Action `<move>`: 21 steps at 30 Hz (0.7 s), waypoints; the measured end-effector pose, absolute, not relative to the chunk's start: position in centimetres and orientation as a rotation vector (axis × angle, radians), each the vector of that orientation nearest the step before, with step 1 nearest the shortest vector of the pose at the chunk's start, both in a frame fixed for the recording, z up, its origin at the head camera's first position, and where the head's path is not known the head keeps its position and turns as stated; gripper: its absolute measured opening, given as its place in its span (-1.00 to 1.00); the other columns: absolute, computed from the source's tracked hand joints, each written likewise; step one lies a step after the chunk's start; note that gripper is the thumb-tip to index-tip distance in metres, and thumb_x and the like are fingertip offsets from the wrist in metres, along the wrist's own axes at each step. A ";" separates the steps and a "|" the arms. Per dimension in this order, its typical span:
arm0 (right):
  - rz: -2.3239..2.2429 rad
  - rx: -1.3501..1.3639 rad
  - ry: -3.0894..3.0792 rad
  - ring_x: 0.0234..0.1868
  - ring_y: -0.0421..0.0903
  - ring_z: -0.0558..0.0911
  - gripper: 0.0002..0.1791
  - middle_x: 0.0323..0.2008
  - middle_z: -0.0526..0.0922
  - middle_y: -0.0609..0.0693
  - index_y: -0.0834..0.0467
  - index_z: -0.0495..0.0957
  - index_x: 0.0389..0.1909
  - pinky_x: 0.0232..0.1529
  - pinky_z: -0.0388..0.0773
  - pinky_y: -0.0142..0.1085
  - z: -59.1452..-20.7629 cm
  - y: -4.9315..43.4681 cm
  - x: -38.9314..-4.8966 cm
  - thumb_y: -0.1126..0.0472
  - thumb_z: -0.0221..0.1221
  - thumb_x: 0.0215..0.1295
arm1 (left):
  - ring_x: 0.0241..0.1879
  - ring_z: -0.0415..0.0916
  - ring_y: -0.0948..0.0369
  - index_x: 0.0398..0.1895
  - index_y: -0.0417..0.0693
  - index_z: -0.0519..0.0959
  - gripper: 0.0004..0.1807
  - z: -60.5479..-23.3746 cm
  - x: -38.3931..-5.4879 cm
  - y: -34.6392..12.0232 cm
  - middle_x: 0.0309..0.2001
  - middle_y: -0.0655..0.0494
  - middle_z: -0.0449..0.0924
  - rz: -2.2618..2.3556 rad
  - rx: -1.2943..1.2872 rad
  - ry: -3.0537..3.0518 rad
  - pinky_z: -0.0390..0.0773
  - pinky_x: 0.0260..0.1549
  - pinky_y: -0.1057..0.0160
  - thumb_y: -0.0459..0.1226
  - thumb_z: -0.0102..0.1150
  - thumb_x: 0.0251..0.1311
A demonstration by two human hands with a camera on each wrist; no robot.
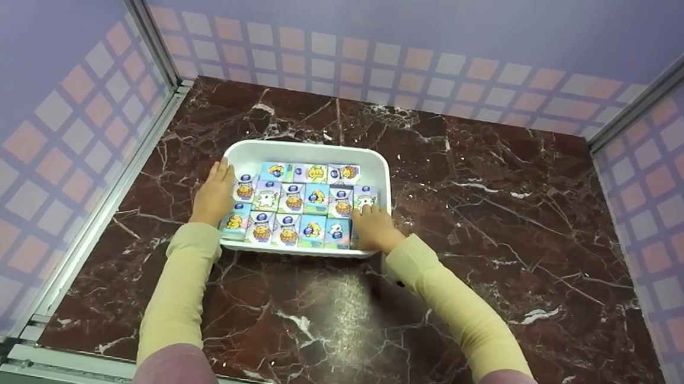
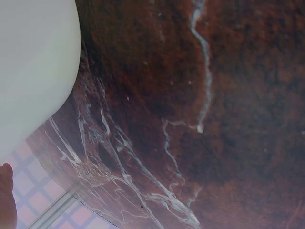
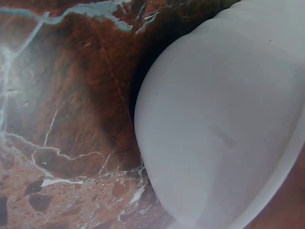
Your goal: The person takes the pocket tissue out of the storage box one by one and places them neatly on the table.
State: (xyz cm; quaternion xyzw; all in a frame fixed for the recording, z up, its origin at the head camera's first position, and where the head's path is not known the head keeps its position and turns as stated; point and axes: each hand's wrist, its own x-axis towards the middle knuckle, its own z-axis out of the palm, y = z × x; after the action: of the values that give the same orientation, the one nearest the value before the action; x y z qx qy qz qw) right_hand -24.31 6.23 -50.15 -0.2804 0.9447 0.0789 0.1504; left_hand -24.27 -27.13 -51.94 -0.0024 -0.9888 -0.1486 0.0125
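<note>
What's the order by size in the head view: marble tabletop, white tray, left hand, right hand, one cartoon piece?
Largest to smallest:
marble tabletop
white tray
left hand and right hand, too alike to rank
cartoon piece

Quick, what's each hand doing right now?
Left hand: open, resting against the white rectangular tray.
Right hand: touching small, colourful rectangular packs; whether it's gripping, can't tell.

Rocking pale yellow forearm sleeves [image 1: 177,292] on both sides, fabric-looking and kinda wrinkled along the length, finished off with wide, slightly paler cuffs [image 1: 195,241]. Also wearing a plain mauve top, tbh only visible as a pair of upper sleeves [image 1: 177,373] meeting the yellow.
</note>
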 end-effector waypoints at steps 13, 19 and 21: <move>0.175 -0.835 2.705 0.00 0.16 0.38 -0.21 -0.04 0.39 0.27 0.33 0.25 0.05 0.00 0.40 -0.03 -50.2 6.5 -24.8 -0.09 0.22 -0.12 | 0.34 -0.17 -0.11 0.26 -0.40 0.06 -0.21 -51.9 -24.3 -27.0 0.36 -0.22 -0.13 -0.461 0.017 -3.066 0.14 0.19 -0.11 -0.51 0.10 -0.14; 0.158 -0.749 2.637 -0.02 0.19 0.44 -0.26 -0.05 0.47 0.29 0.34 0.27 0.05 -0.05 0.45 -0.03 -49.3 6.2 -24.5 -0.06 0.18 -0.08 | 0.34 -0.16 -0.11 0.26 -0.41 0.07 -0.24 -52.1 -24.3 -27.0 0.36 -0.21 -0.12 -0.455 0.027 -3.067 0.10 0.21 -0.13 -0.52 0.07 -0.12; 0.163 -0.750 2.621 -0.04 0.20 0.48 -0.29 -0.08 0.50 0.29 0.34 0.29 0.03 -0.10 0.48 -0.02 -49.1 6.2 -24.5 -0.07 0.18 -0.06 | 0.34 -0.15 -0.11 0.25 -0.42 0.08 -0.24 -52.1 -24.3 -27.0 0.36 -0.21 -0.11 -0.453 0.027 -3.063 0.10 0.21 -0.12 -0.52 0.06 -0.13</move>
State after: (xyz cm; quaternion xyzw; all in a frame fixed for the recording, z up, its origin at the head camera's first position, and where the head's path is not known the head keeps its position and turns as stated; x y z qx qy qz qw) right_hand -24.55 6.17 -49.09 -0.2688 0.9396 0.0583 0.2038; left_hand -24.35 -27.03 -52.11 0.0087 -0.9890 -0.1462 0.0225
